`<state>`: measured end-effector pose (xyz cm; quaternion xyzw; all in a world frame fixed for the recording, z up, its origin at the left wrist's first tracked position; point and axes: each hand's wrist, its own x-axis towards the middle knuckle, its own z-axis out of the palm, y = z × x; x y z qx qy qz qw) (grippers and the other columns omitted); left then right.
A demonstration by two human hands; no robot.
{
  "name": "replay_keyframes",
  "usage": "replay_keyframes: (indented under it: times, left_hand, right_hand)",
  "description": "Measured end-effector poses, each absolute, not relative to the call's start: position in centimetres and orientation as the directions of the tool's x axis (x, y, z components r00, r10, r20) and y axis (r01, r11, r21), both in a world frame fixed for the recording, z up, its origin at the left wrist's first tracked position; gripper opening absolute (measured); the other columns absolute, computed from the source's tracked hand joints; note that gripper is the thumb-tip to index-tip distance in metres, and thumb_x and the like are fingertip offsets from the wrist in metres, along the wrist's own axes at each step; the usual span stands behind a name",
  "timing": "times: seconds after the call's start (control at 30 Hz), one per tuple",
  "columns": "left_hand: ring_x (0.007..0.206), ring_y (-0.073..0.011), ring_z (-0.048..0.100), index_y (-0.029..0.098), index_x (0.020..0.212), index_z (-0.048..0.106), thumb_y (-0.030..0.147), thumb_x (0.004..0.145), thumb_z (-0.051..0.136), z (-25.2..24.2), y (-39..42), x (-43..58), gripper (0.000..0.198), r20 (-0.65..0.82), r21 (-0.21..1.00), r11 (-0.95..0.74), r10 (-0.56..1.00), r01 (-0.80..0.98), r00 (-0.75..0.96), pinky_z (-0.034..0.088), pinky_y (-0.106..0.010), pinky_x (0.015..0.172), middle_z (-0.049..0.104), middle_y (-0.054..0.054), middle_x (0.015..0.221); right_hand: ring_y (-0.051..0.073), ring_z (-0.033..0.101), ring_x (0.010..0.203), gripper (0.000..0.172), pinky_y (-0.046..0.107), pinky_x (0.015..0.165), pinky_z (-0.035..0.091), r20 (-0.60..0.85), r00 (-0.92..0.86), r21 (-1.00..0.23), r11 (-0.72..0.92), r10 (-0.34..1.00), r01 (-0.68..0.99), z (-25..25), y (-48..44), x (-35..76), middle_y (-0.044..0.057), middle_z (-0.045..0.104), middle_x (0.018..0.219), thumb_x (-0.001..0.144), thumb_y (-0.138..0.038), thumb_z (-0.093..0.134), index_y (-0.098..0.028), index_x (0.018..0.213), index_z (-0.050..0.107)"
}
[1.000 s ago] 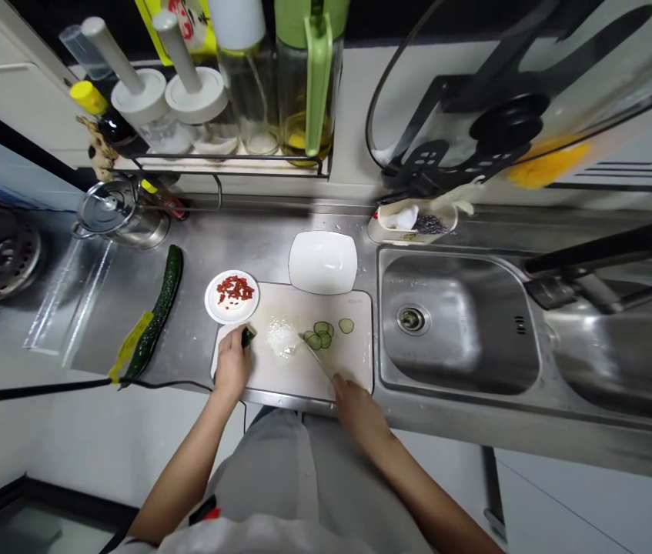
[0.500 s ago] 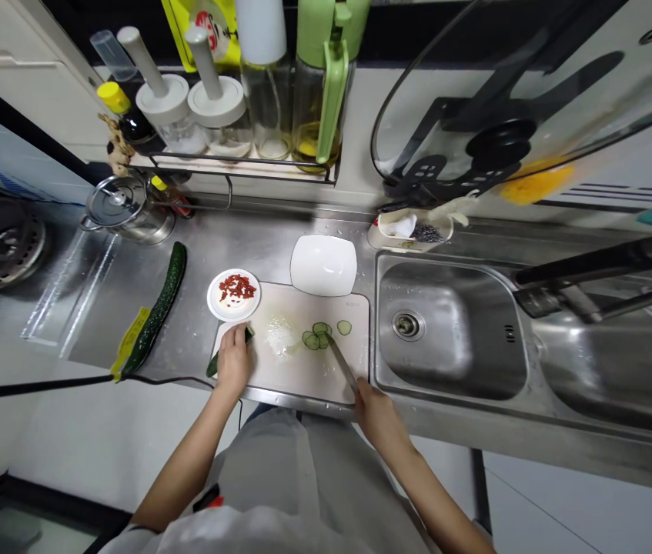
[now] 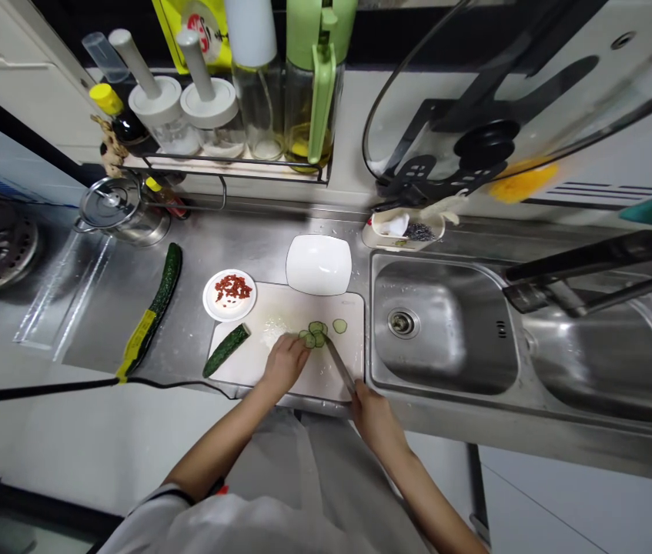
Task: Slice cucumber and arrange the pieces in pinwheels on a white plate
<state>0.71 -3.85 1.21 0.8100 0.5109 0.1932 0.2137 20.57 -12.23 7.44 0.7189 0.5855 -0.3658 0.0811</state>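
My left hand (image 3: 286,362) reaches over the cutting board (image 3: 262,373), its fingers extended so that the tips touch the left edge of several thin cucumber slices (image 3: 317,328). My right hand (image 3: 372,408) grips the handle of a kitchen knife (image 3: 340,368); its blade lies low over the board, with the tip beside the slices. One more cucumber slice (image 3: 339,326) rests apart on the right. A cut piece of cucumber (image 3: 226,351) lies untouched at the board's left end. Wet residue shows between that piece and the slices.
A plate of chopped red bits (image 3: 214,306) and a white dish (image 3: 319,265) stand behind the board. A whole cucumber (image 3: 165,296) with a yellow band lies left. The sink (image 3: 446,331) is on the right. A black cable (image 3: 187,382) crosses the counter's front edge.
My left hand has let go of the cut cucumber piece and moved right to the slices. My right hand keeps the knife in nearly the same place. The view has shifted slightly.
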Motion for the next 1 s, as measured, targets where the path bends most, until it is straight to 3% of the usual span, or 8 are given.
replay_keyframes:
  times: [0.37,0.57,0.77,1.0]
  left_hand:
    - [0.087,-0.0207,0.053,0.016,0.084,0.06,0.015,0.075,0.059,-0.3,-2.4,2.2,0.009,-0.214,0.561,0.016,0.969,0.828,0.126,0.043,-0.033,0.08,0.058,-0.007,0.084]
    - [0.081,-0.0188,0.054,0.018,0.074,0.06,0.01,0.073,0.056,0.5,-1.9,2.6,0.009,-0.273,0.581,0.058,0.954,0.812,0.127,0.041,-0.03,0.075,0.058,-0.005,0.077]
    - [0.077,-0.015,0.056,0.02,0.091,0.06,0.012,0.073,0.059,1.0,-1.6,2.8,0.02,-0.373,0.594,0.165,0.924,0.787,0.087,0.04,-0.025,0.07,0.062,-0.002,0.08]
    - [0.079,-0.0148,0.055,0.019,0.081,0.063,0.015,0.071,0.062,0.5,-1.2,2.9,0.012,-0.401,0.556,0.174,0.913,0.812,0.08,0.041,-0.024,0.072,0.062,-0.003,0.083]
  right_hand:
    - [0.015,0.061,0.07,0.023,0.025,0.054,0.022,-0.658,0.068,-0.275,-0.325,0.75,0.905,7.8,-12.6,20.2,0.008,0.066,0.085,0.091,-0.014,0.033,-0.015,0.105,0.052]
    - [0.016,0.061,0.07,0.024,0.026,0.055,0.023,-0.646,0.058,-0.288,-0.314,0.761,0.905,7.9,-12.6,20.2,0.008,0.066,0.085,0.092,-0.014,0.032,-0.015,0.106,0.052]
    - [0.016,0.061,0.07,0.024,0.026,0.054,0.021,-0.653,0.057,-0.282,-0.312,0.755,0.907,7.5,-12.7,20.2,0.008,0.066,0.083,0.092,-0.015,0.032,-0.015,0.105,0.052]
    - [0.015,0.06,0.069,0.021,0.026,0.054,0.021,-0.651,0.054,-0.281,-0.306,0.757,0.91,7.3,-12.9,20.1,0.008,0.066,0.085,0.092,-0.015,0.032,-0.016,0.099,0.052]
